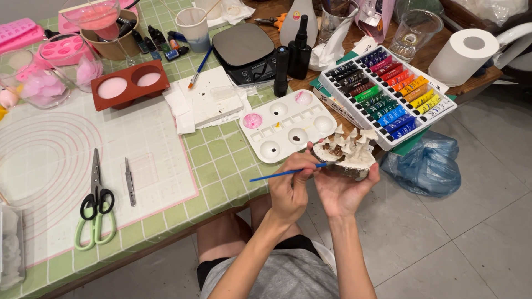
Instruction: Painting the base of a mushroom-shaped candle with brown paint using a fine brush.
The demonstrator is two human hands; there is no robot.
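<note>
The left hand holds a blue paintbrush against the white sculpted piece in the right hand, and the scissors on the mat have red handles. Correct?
Not quite. In the head view the scissors have green and black handles, not red. The rest holds: the left hand holds the blue paintbrush against the white sculpted piece in the right hand.

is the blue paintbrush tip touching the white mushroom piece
Touching. The head view shows the left hand holding the blue paintbrush with its tip meeting the near edge of the white mushroom piece, which rests in the right hand; no gap shows.
</note>
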